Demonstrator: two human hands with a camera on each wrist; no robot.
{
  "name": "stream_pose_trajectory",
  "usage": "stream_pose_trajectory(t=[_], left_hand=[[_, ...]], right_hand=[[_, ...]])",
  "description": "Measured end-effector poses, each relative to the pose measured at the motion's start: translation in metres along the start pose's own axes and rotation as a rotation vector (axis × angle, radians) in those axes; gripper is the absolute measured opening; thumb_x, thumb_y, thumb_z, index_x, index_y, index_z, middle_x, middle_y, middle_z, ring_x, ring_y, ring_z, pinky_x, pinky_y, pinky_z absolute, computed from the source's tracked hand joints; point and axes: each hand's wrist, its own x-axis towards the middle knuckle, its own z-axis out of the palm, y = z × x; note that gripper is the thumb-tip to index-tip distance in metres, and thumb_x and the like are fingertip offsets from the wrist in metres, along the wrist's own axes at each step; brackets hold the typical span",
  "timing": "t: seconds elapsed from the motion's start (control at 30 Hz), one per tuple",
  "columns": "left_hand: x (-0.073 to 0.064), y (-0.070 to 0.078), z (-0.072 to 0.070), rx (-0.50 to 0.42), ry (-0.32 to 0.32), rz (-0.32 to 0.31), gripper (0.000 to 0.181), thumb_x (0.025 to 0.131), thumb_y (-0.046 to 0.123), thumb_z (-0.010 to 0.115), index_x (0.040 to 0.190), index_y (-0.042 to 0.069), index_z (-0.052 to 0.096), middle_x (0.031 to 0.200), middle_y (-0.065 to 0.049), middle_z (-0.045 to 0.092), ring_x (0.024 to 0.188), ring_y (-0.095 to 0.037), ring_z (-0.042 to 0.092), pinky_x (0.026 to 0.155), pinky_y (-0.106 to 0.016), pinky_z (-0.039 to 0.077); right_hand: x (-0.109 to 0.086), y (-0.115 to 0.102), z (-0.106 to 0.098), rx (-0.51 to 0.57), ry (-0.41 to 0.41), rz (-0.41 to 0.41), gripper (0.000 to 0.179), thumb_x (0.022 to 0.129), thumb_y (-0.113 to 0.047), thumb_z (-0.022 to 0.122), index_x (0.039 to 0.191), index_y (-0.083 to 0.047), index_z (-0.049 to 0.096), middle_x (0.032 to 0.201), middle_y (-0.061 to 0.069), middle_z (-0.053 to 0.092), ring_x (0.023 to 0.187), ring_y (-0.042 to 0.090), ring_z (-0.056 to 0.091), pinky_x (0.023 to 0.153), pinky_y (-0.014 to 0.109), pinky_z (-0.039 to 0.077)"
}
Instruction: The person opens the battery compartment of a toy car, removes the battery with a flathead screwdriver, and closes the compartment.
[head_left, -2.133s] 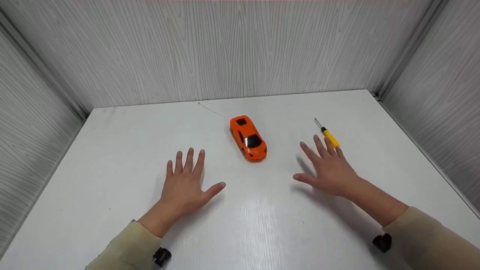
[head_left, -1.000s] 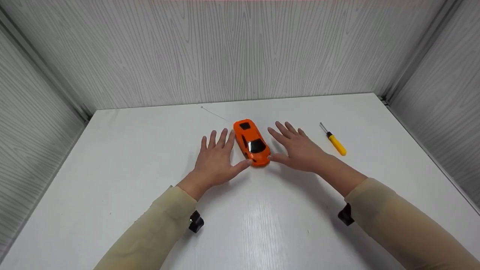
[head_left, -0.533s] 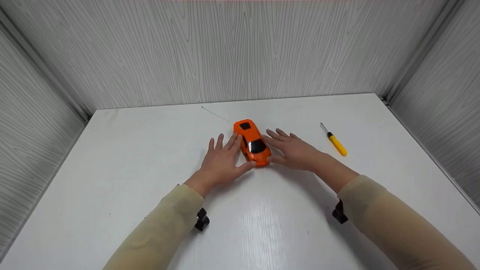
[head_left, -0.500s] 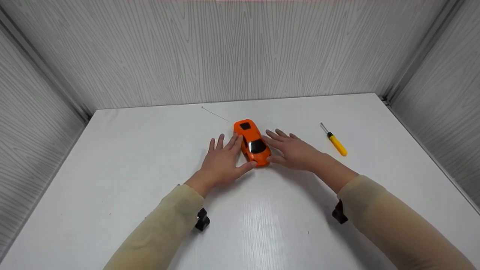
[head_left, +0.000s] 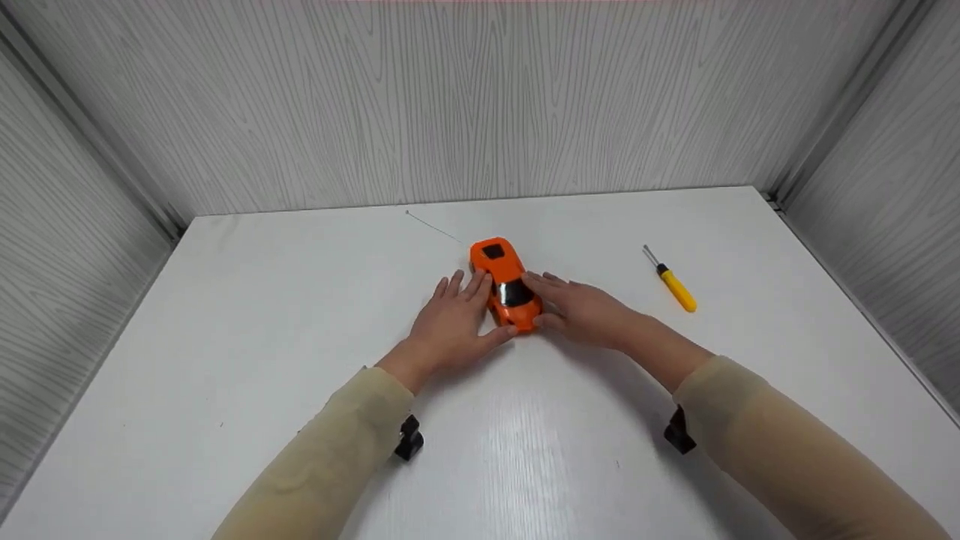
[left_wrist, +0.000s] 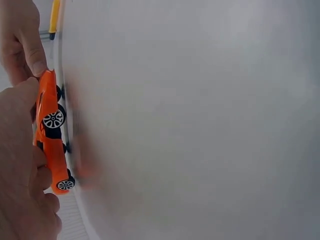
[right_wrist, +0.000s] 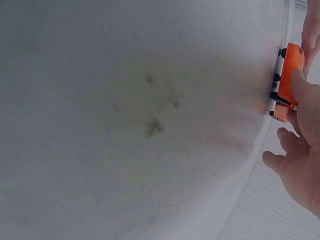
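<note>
Orange-bodied, black-windowed toy car [head_left: 507, 268], mid-frame, seemed steadied: left hand [head_left: 451, 322] and right hand [head_left: 590, 313] had closed in, fingers gripping it.

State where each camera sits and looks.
Head: worn there, looking forward and down at the orange toy car; left hand, right hand, sleeves show.
Left wrist: worn there, facing the car's wheels; both hands show.
Right wrist: worn there, facing the car; both hands show.
Head and left wrist share the yellow-handled screwdriver.

Car [head_left: 502, 265], three views (head's highest)
</note>
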Motion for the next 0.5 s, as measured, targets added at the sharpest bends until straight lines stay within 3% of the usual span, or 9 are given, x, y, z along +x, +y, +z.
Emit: stream_pose_trajectory(t=[0.17, 0.5], left_hand=[[-0.003, 0.002, 0.0, -0.023, 0.005, 0.031, 0.098, 0.103, 0.072, 0.046, 0.169, 0.006, 0.017, 0.175, -0.009, 0.019, 0.162, -0.032, 0.013, 0.129, -0.045, 0.007], [-0.014, 0.007, 0.0, -0.046, -0.018, 0.068, 0.091, 0.105, 0.064, 0.051, 0.167, 0.005, 0.022, 0.174, -0.009, 0.021, 0.161, -0.029, 0.019, 0.129, -0.043, 0.01]], right_hand=[[-0.006, -0.004, 0.002, 0.031, 0.029, -0.031, 0.076, 0.107, -0.039, 0.064, 0.17, -0.019, 0.026, 0.168, 0.015, 0.035, 0.154, 0.035, 0.037, 0.121, 0.053, 0.034], [-0.023, -0.011, 0.01, 0.038, 0.062, -0.027, 0.077, 0.104, -0.038, 0.07, 0.168, -0.018, 0.032, 0.165, 0.015, 0.042, 0.149, 0.037, 0.044, 0.118, 0.054, 0.038]])
